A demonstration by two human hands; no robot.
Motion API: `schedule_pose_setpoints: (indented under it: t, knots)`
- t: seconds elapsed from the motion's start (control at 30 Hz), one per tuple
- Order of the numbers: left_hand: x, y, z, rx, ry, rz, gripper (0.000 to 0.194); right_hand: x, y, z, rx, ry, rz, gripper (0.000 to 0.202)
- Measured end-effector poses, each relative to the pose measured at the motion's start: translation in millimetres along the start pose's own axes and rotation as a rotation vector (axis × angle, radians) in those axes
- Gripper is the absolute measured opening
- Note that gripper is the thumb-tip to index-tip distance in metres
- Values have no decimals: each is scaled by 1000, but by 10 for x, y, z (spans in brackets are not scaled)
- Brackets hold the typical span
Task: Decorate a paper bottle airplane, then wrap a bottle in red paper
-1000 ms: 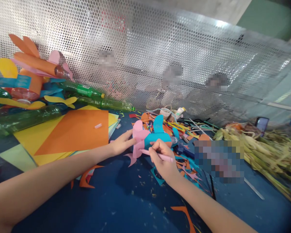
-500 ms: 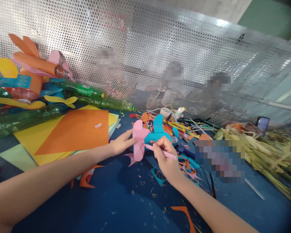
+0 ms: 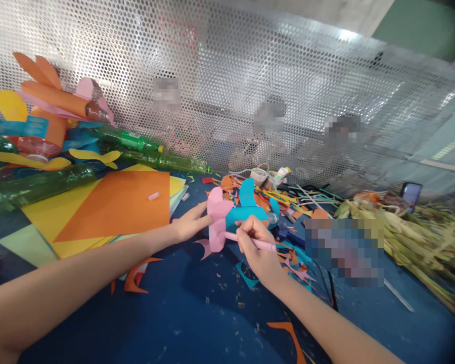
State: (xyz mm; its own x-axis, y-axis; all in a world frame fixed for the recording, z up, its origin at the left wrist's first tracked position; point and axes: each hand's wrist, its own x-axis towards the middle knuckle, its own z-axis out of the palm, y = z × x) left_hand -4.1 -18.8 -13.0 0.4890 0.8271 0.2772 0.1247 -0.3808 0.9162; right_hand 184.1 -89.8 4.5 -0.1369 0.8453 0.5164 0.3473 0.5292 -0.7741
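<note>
A small bottle (image 3: pixel 273 218) wrapped in blue paper (image 3: pixel 242 215) lies on its side above the table, with blue paper fins standing out from it. At its left end is a pink paper piece (image 3: pixel 217 240) with rounded petals. My left hand (image 3: pixel 192 222) grips the pink paper from the left, its fingertips partly hidden behind the petals. In my right hand (image 3: pixel 258 247) is a pink marker (image 3: pixel 263 245), pinched in a writing grip. Its tip touches, or nearly touches, the lower pink petal.
Orange and yellow paper sheets (image 3: pixel 136 207) lie at left, a small pink cap (image 3: pixel 153 196) on them. Behind are green bottles (image 3: pixel 136 139) and paper-covered bottles (image 3: pixel 56 101). Paper scraps (image 3: pixel 296 263) and dried husks (image 3: pixel 402 242) lie at right. A perforated metal screen (image 3: pixel 220 76) stands behind; people show through it.
The marker's tip has shifted slightly left and down onto the lower pink petal, my right hand moving with it. My left hand and the paper-wrapped bottle stay in place.
</note>
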Motion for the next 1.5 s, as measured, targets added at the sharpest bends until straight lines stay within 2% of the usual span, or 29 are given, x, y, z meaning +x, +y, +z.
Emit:
schedule_pose_setpoints:
  t: [0.17, 1.03, 1.5]
  knots:
    - [-3, 6, 7, -10, 0, -9, 51, -3, 5, 14, -22, -43, 25, 27]
    - [9, 60, 28, -18, -13, 29, 50, 39, -73, 27, -50, 5, 76, 21]
    - [2, 15, 1, 54, -2, -1, 51, 44, -8, 15, -24, 66, -2, 26]
